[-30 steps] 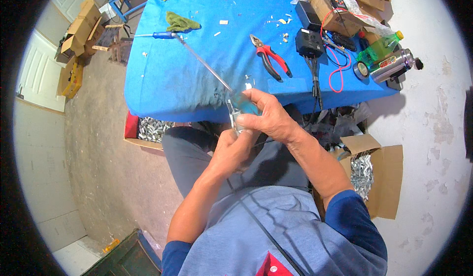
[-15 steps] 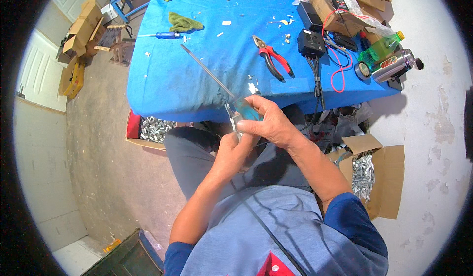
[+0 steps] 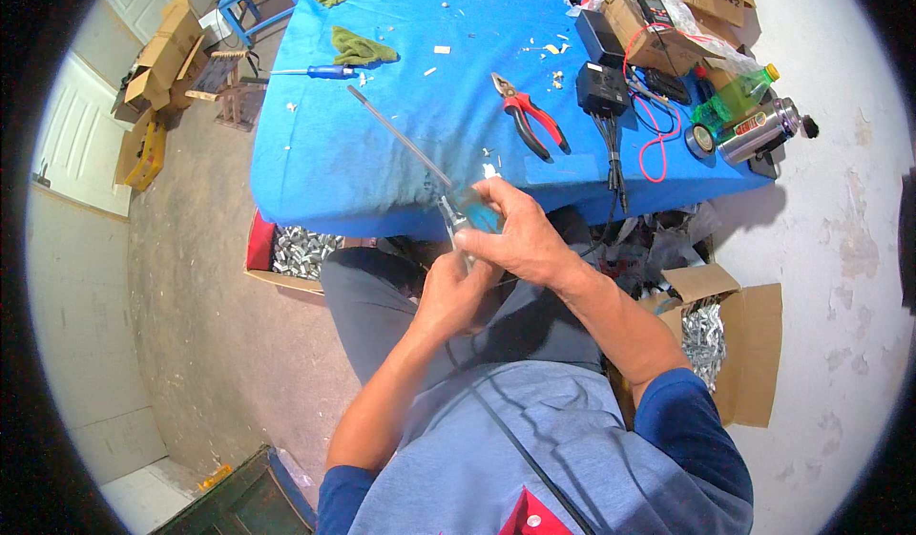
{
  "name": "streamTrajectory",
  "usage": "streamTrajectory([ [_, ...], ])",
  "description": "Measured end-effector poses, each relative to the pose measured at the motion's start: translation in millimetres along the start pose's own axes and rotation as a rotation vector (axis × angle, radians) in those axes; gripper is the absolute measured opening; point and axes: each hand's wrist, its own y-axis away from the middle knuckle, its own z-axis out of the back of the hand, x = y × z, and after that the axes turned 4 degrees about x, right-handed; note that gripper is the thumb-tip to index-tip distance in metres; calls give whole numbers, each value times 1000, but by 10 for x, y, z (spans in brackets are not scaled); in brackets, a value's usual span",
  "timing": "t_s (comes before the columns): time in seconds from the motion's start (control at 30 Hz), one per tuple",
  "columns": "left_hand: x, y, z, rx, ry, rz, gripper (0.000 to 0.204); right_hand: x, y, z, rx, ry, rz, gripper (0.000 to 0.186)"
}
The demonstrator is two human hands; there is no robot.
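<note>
Over my lap, just off the table's front edge, both hands are together. My right hand [image 3: 527,237] is closed round the translucent blue-green handle [image 3: 485,215] of a screwdriver. Its long thin shaft [image 3: 399,139] points up and left over the blue cloth. Lower and to the left, my left hand [image 3: 452,294] pinches a small silvery metal part [image 3: 452,218], which stands up between the hands. The right thumb presses against this part near the handle. Fingers hide its lower end, so its full shape cannot be made out.
On the blue-covered table [image 3: 382,187] lie red-black pliers [image 3: 530,117], a blue-handled screwdriver [image 3: 324,72], green rags [image 3: 363,46] and a black adapter [image 3: 603,88]. A steel flask [image 3: 763,132] lies at the right. Boxes of metal parts [image 3: 303,251] [image 3: 704,344] flank my legs.
The metal part has tilted slightly between my hands. Both hands keep their grips almost in place, and the whole view has shifted a little.
</note>
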Motion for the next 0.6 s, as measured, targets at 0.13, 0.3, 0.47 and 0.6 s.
streamTrajectory([
  [0.13, -32, 5, -44, -46, 52, 1, 35, 11, -44, 38, 60, -52, -12, 41],
  [0.3, -67, -26, -61, -90, -108, -4, 34, -84, -61, 43, 63, -15, 16, 39],
  [0.47, 132, -64, -70, -68, -107, 12, 29, -40, -26, -51, -18, 309, 112, 33],
  [0.6, 130, -64, -102, -73, -47, -45, 27, -1, -27, 16, 63, 237, 16, 36],
])
